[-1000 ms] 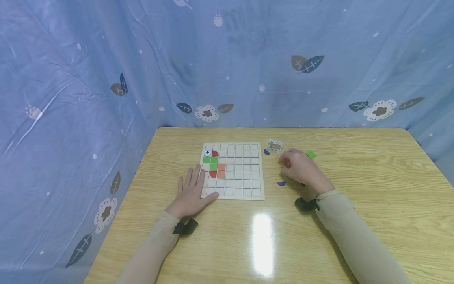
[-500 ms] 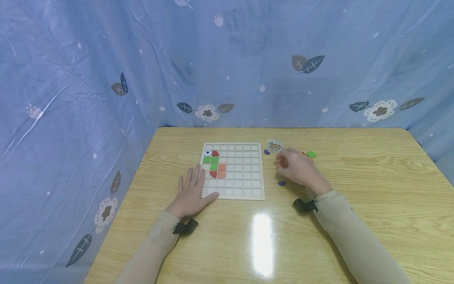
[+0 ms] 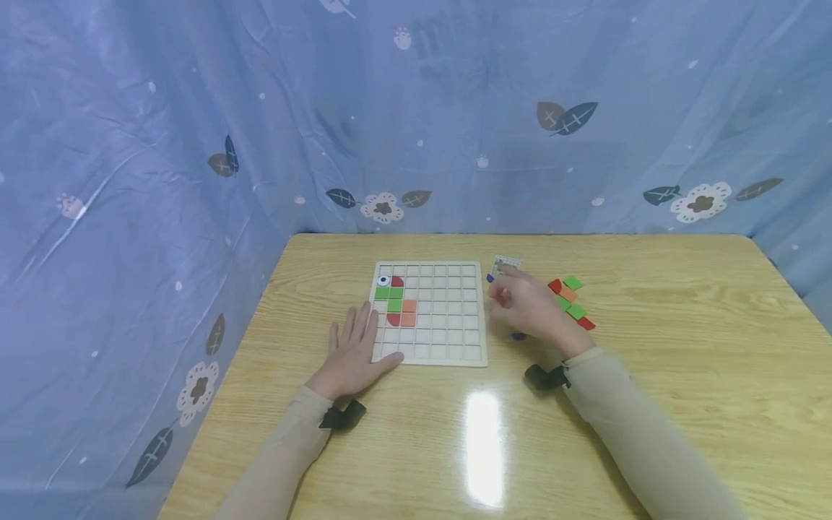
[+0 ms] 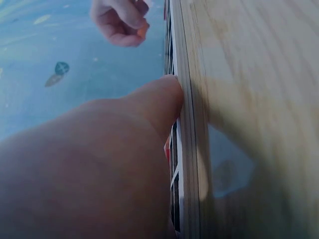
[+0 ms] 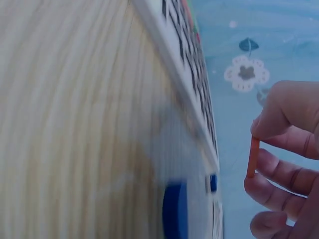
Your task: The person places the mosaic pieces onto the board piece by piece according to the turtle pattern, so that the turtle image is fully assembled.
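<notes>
My right hand point(image 3: 529, 307) pinches a thin orange tile point(image 5: 253, 157) on edge between thumb and fingers, as the right wrist view shows. It hovers just right of the white grid board point(image 3: 445, 336). My left hand point(image 3: 354, 357) lies flat with fingers spread at the board's lower left, its thumb on the front edge. Set in the board's left part are a round eye tile point(image 3: 384, 280), green squares point(image 3: 394, 305), orange squares point(image 3: 408, 318) and red rounded pieces point(image 3: 393, 319).
Loose green, red and orange tiles point(image 3: 575, 311) lie right of my right hand. Blue half-round pieces point(image 3: 518, 336) sit near the board's right side. A small picture card point(image 3: 505, 263) lies behind the hand, partly covered. A patterned blue curtain point(image 3: 416, 130) hangs behind the wooden table point(image 3: 682, 325).
My right hand has moved left toward the board with the orange tile, uncovering the loose tiles behind it and partly covering the card. My left hand has stayed in place.
</notes>
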{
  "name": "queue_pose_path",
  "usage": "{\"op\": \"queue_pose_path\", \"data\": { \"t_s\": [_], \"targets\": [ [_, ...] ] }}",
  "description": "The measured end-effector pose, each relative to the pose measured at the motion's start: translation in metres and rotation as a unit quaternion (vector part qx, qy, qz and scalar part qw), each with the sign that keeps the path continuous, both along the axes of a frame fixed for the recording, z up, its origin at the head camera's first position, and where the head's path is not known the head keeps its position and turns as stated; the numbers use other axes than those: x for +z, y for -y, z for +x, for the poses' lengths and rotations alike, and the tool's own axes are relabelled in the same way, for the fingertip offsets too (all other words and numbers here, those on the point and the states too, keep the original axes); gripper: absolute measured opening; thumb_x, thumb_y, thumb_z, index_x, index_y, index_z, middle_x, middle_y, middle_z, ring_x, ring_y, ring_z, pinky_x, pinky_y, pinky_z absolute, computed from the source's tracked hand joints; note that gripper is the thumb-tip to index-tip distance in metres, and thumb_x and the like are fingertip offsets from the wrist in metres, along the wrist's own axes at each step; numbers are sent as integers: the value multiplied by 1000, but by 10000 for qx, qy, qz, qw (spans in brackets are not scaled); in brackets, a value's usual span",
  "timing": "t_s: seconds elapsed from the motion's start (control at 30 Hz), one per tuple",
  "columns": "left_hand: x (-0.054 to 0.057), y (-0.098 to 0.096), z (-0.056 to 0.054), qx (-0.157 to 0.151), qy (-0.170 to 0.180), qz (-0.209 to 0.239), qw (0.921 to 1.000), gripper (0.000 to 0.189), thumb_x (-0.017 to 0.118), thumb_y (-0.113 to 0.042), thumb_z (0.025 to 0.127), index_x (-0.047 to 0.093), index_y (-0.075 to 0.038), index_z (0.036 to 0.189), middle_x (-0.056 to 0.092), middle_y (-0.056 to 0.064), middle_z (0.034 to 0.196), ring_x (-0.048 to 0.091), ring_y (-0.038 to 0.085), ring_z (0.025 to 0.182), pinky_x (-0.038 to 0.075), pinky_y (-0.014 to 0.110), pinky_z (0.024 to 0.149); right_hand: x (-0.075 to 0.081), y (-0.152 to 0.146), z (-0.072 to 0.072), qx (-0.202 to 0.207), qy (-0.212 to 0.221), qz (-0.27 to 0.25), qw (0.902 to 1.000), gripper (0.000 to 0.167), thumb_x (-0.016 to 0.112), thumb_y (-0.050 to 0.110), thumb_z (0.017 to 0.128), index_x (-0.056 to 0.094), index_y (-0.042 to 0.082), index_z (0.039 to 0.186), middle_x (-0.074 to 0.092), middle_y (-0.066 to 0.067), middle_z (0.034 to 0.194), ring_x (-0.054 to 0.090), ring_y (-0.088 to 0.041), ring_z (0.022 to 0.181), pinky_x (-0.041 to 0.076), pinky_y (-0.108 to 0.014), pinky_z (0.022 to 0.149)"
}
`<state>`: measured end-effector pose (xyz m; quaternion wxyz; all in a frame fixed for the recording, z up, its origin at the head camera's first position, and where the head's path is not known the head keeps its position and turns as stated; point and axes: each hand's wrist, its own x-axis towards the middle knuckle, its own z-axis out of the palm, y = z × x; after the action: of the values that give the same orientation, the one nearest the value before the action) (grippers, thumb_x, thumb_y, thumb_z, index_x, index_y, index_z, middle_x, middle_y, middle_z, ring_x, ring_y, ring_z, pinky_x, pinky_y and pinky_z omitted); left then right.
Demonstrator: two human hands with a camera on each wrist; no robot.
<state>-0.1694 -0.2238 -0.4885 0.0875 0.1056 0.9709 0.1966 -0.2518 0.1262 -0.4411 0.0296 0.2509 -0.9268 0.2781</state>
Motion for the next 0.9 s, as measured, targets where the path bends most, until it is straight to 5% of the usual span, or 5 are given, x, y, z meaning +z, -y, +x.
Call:
{"op": "queue_pose_path", "data": {
  "t_s": [0.17,0.63,0.9],
  "targets": [
    [5,-3,1,-16,109,-39,9999,106,49,-72,98,5,-5,168,-8,12,176,-12,39,162,-7,69,124,2,19,-1,385,-116,-172,9990,7,69,8,92,74,7,97,66,-6,100,60,-24,88,52,-36,75],
    [-4,2,-1,46,-3,10,10000,108,45,-77,97,3,-8,168,-10,8,177,-14,35,162,-9,68,124,4,88,-17,1111,329,-77,9932,8,68,8,95,73,9,101,65,-1,98,61,-19,94,54,-37,87],
    [5,0,2,8,120,-2,9999,106,48,-72,98,3,-6,168,-10,11,176,-14,38,161,-9,69,123,-2,111,-24,1328,512,442,9888,14,74,7,87,73,13,100,63,1,91,57,-16,85,51,-31,77]
  ]
}}
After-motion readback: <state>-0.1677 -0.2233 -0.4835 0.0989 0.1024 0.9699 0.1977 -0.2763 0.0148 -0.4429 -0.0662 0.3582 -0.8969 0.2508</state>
